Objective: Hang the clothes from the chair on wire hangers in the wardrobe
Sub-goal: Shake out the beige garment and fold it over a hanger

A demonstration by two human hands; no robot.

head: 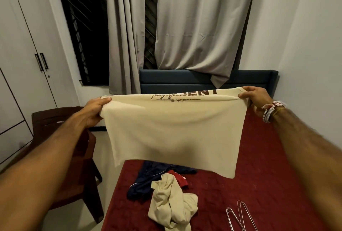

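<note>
Clothes from the chair are what this is about, and only 1 view, the head camera, is given. A cream T-shirt (pixel 172 130) is held up above the red bed (pixel 268 184), stretched flat between both hands. The left hand (pixel 96 110) is clenched on the shirt's left edge, thumb on top; the right hand (pixel 253 95) is clamped on the opposite edge, beaded bracelets (pixel 272 110) at the wrist. The cloth is pulled taut along the top, with brown lettering folded over that edge, probably so the garment can be shaken out and its neck found before a hanger is fed in.

Below the shirt, a small heap is left on the bed: a beige garment (pixel 172 206) crumpled in front, a navy garment (pixel 148 180) and a bit of red cloth (pixel 177 177) behind it. These appear to be laid within easy reach for later turns. At least 2 wire hangers (pixel 238 216) are laid just to the right of the heap, apart from it, handy for the right hand.

The brown chair (pixel 74 156) is seen at the left beside the bed, its seat partly hidden by the arm. The wardrobe (pixel 22 55) is seen further left, doors closed, so nothing is judged hung yet.
</note>
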